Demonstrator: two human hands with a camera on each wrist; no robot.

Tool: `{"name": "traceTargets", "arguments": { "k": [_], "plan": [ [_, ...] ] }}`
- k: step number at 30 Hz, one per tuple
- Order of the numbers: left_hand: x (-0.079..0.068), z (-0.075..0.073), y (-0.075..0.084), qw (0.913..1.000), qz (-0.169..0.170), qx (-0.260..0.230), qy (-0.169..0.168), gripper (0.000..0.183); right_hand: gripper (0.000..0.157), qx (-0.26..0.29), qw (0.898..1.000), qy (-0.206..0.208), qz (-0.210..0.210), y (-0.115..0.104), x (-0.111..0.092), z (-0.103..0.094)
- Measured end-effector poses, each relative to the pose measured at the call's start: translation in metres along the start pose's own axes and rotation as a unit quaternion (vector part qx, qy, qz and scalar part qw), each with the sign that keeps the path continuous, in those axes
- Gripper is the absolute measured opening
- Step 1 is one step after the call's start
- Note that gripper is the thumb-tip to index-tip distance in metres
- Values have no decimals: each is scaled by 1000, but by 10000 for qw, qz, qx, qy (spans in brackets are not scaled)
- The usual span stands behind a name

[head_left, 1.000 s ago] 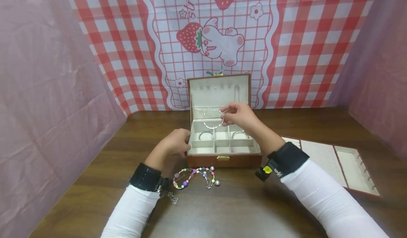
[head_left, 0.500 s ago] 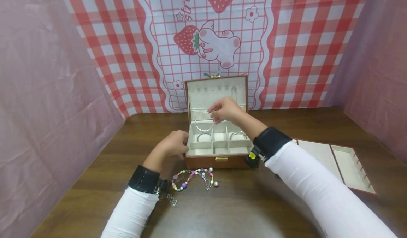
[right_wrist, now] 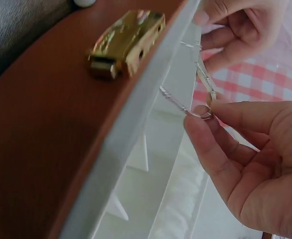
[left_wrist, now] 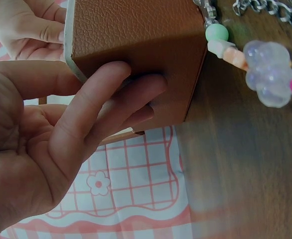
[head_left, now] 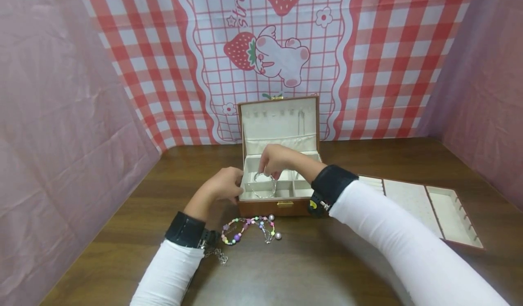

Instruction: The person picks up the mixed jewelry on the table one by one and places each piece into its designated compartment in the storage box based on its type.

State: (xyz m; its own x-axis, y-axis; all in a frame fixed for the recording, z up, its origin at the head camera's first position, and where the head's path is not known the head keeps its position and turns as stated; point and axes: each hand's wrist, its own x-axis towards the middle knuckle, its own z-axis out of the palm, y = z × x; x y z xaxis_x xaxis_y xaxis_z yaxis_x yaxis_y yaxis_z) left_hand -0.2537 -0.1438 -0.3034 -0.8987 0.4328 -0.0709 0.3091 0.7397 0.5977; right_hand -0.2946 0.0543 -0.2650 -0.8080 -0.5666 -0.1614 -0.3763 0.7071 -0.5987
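An open brown jewelry box (head_left: 261, 208) with cream compartments stands upright on the table, its lid raised. My right hand (head_left: 278, 158) reaches down over its left part and pinches a thin silver bangle (right_wrist: 178, 103) between thumb and fingertips. The bangle hangs in the front left compartment. Another silver bangle seems to lie just behind, mostly covered by the hand. At the box's left wall, my left hand (head_left: 222, 183) holds on near the rim. In the left wrist view several of its fingers (left_wrist: 111, 72) press the outer leather side.
Colorful beaded bracelets (head_left: 237, 237) lie in front of the box, with a silver chain (head_left: 220, 256) near the left wrist. A divided cream tray (head_left: 412, 201) rests on the table to the right. A necklace (head_left: 301, 122) hangs inside the lid. A checked cloth (head_left: 400, 70) rises behind.
My right hand has moved left, then down toward me, bringing the bangle from above the box into the front left compartment. The left hand stays at the box's left wall.
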Motion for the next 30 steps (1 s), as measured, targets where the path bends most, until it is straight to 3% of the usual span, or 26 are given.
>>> {"name": "traceTargets", "arguments": {
  "k": [13, 30],
  "plan": [
    [2, -1, 0, 9999, -37, -65, -104, 19, 24, -458, 9981, -409, -52, -8, 8, 22],
    [1, -4, 0, 9998, -178, -76, -90, 13, 26, -1120, 9929, -228, -338, -16, 8, 18]
  ]
}}
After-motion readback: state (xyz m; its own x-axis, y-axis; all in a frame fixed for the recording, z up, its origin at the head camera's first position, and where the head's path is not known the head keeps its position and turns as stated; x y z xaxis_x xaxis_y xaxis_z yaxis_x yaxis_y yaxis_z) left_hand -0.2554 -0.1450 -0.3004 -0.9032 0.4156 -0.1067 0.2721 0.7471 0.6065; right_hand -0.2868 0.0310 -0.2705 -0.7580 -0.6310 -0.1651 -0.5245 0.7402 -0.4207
